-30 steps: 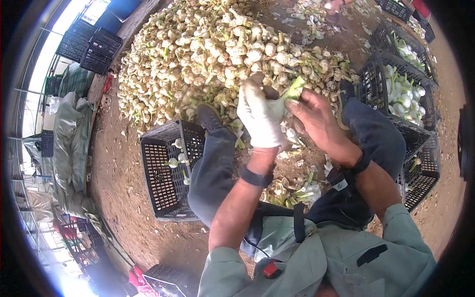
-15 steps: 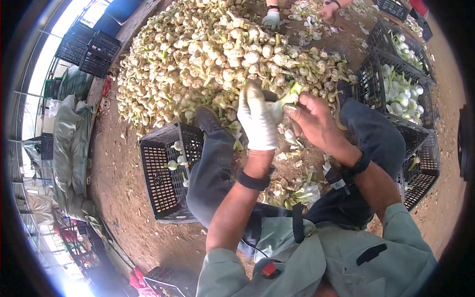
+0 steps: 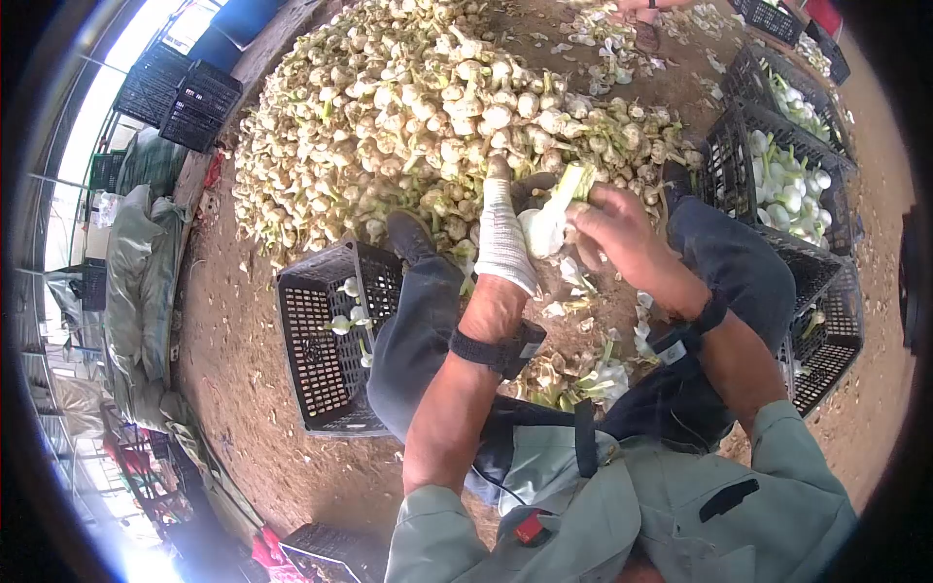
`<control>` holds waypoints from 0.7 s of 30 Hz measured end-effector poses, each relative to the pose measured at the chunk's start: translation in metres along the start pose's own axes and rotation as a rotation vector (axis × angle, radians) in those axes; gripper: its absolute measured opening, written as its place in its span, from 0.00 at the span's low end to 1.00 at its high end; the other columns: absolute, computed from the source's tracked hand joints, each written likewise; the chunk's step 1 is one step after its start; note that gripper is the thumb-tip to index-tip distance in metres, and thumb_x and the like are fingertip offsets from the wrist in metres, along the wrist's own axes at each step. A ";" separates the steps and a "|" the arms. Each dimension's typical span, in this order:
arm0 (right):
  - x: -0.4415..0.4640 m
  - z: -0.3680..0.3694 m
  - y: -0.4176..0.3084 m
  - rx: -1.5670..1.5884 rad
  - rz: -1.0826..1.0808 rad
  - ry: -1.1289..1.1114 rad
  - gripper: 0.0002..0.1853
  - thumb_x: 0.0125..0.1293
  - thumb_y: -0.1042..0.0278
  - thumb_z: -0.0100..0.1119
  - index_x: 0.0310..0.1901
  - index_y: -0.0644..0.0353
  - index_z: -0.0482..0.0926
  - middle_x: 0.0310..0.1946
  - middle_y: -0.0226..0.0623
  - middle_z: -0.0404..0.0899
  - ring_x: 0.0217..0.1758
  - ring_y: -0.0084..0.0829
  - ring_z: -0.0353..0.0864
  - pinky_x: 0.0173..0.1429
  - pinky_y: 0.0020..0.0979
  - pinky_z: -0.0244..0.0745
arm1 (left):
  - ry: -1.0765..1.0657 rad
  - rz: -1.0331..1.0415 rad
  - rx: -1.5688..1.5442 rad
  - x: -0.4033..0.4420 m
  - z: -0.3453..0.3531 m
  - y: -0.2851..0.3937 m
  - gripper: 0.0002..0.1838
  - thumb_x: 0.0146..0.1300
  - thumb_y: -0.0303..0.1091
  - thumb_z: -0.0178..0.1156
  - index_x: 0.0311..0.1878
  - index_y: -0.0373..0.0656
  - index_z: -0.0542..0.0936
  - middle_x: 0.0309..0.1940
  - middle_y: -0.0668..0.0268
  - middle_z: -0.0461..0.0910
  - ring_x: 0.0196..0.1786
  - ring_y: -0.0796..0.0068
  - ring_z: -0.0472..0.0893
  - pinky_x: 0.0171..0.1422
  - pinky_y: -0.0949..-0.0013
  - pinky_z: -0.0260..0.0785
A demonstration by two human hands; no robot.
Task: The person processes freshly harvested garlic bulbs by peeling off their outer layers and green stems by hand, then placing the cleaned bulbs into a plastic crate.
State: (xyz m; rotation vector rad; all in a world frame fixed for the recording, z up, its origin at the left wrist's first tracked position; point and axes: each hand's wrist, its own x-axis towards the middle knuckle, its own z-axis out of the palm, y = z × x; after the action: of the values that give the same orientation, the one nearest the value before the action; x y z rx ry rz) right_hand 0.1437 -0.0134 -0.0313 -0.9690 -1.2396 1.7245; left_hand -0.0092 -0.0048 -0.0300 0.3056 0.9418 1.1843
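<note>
A pale, peeled garlic bulb (image 3: 544,231) with a short green stem is between my two hands, above the ground between my knees. My left hand (image 3: 503,228), in a white glove with browned fingertips, is seen edge-on and closed against the bulb's left side; some of its fingers are hidden. Bare fingers of my right hand (image 3: 622,233) pinch the bulb at its right side, near the stem. Beyond my hands lies a large heap of unpeeled garlic (image 3: 389,117). Loose skins and trimmings (image 3: 573,379) lie on the ground below.
A black crate (image 3: 326,340) with a few peeled bulbs stands by my left leg. To my right are crates of white garlic (image 3: 792,185) and another black crate (image 3: 826,340). Stacked crates (image 3: 194,102) stand far left. Another person's hand (image 3: 637,8) shows at the top.
My left hand has turned edge-on and drawn slightly back, exposing more of the bulb. The stem now points more upright. The other person's gloved hand has left the top of the view.
</note>
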 end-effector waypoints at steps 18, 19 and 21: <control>0.006 -0.005 0.007 -0.224 -0.092 -0.052 0.08 0.67 0.68 0.59 0.40 0.65 0.79 0.21 0.27 0.76 0.19 0.15 0.71 0.23 0.23 0.67 | -0.055 0.007 0.030 0.005 -0.010 -0.004 0.39 0.64 0.67 0.52 0.52 0.32 0.73 0.39 0.56 0.81 0.37 0.67 0.83 0.40 0.67 0.78; 0.004 -0.003 0.007 -0.192 -0.070 -0.015 0.08 0.68 0.68 0.59 0.41 0.65 0.79 0.20 0.26 0.75 0.19 0.15 0.71 0.23 0.23 0.67 | -0.070 0.043 0.045 0.007 -0.011 -0.007 0.38 0.65 0.67 0.51 0.52 0.33 0.73 0.39 0.56 0.81 0.37 0.67 0.82 0.42 0.66 0.78; 0.000 0.004 0.006 -0.204 -0.093 0.067 0.08 0.67 0.69 0.58 0.42 0.66 0.78 0.20 0.26 0.75 0.19 0.15 0.71 0.23 0.23 0.67 | 0.004 0.247 0.165 0.013 -0.015 -0.012 0.37 0.66 0.65 0.50 0.53 0.34 0.73 0.38 0.57 0.81 0.37 0.67 0.81 0.43 0.66 0.76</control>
State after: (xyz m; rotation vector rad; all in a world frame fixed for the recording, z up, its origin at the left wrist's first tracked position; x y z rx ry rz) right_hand 0.1392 -0.0160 -0.0366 -1.0607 -1.4142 1.5031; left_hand -0.0121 -0.0020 -0.0527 0.5650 1.0291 1.3341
